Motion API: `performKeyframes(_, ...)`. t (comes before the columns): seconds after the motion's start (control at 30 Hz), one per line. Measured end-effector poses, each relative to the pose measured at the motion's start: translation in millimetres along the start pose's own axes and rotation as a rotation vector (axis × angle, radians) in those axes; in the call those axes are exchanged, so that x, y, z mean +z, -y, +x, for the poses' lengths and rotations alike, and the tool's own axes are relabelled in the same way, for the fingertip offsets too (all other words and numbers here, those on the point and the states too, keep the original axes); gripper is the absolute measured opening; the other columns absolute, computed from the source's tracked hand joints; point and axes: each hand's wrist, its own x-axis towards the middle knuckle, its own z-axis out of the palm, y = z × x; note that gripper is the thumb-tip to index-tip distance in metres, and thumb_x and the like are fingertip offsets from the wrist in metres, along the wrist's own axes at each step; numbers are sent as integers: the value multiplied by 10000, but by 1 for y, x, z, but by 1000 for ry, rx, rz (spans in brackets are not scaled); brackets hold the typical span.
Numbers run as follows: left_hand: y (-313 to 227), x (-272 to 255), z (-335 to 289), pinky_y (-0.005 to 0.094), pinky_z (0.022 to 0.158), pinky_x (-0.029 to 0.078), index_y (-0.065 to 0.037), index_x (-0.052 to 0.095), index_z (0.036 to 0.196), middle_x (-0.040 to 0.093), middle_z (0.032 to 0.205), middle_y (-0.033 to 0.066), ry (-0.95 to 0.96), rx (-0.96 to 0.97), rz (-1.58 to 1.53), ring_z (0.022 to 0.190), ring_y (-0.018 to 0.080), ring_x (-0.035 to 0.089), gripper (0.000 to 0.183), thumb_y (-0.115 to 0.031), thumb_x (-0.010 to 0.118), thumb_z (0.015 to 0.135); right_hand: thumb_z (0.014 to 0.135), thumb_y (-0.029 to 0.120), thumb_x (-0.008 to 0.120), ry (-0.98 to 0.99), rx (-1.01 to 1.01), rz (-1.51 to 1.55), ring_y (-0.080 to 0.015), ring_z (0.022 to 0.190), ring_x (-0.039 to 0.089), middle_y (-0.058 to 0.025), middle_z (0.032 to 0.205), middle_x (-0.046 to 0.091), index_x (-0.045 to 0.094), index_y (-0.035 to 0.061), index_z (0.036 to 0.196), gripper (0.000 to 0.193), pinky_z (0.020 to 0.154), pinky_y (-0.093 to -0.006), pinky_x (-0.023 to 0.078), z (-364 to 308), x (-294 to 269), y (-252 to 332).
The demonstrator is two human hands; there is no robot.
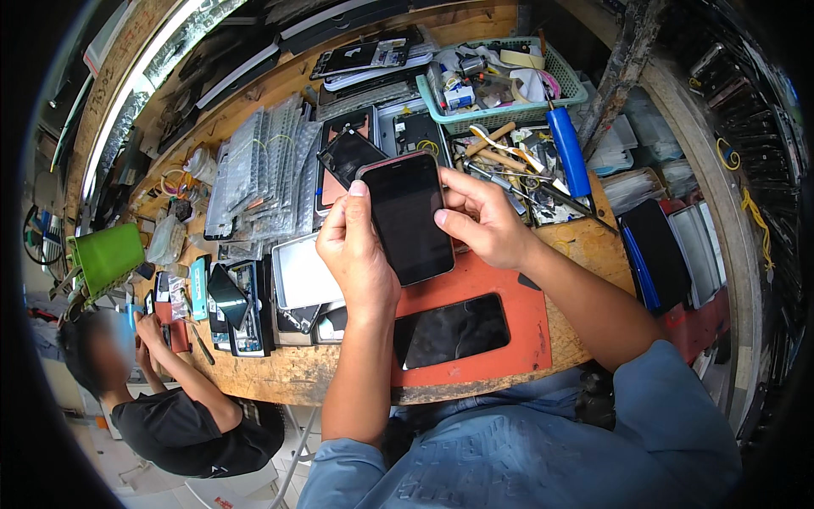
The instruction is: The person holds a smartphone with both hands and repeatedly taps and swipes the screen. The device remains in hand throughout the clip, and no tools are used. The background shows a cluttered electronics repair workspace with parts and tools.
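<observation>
At far left, a co-worker in a black shirt sits at a cluttered wooden workbench. Next come bubble-wrapped flat packets and a shallow white tray. The wearer's left hand clamps the left side of a black smartphone, thumb at its upper edge, other fingers partly hidden behind. The phone is raised and tilted, screen dark, above an orange-red mat where a second dark phone-sized panel lies. The right hand grips the phone's right edge, thumb in front. Beyond it are a pale green basket of supplies and a blue-handled tool. The step seems to be looking over the screen; the next move likely calls for a steady two-handed edge grip.
</observation>
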Motion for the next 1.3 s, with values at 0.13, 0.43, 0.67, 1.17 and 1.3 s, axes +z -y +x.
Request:
performKeyframes(0.13, 0, 0, 0, 254, 812, 559, 31, 677, 1131, 723, 1055, 89, 10, 1, -8, 899, 120, 686, 265, -196, 579, 1038, 926, 14, 485, 6, -22, -24, -92, 990, 629, -114, 1127, 695, 413, -65, 1462, 547, 840, -244, 507, -2, -1, -3)
performKeyframes(0.43, -3, 7, -1, 194, 588, 358, -57, 631, 787, 558, 749, -60, -38, -1, -24, 661, 7, 441, 279, -187, 617, 1034, 902, -10, 419, 7, -44, 153, -127, 1040, 641, -143, 1189, 685, 389, -74, 1488, 591, 911, -268, 503, 3, -1, -1)
performKeyframes(0.67, -1, 2, 0, 194, 568, 351, -54, 638, 794, 563, 747, -60, -22, 10, -5, 645, 5, 439, 273, -181, 614, 1035, 865, -17, 549, 17, -59, -36, -71, 889, 595, -49, 1027, 668, 408, -36, 1445, 597, 782, -244, 481, -1, 1, 1)
performKeyframes(1.17, 0, 0, 0, 254, 835, 540, 29, 689, 1049, 712, 1060, 84, 22, 22, -38, 920, 112, 665, 240, -190, 591, 1034, 885, 25, 616, -37, -127, -22, -55, 743, 543, -25, 881, 644, 446, -4, 1396, 539, 645, -234, 447, -1, 7, -4)
performKeyframes(1.3, 1, -3, 0, 255, 823, 545, 27, 689, 1045, 713, 1050, 82, 30, 23, -29, 911, 112, 667, 242, -193, 588, 1037, 932, 44, 590, 6, -37, -43, -91, 903, 604, -65, 1023, 675, 391, -22, 1457, 566, 799, -259, 489, -1, 3, 3)
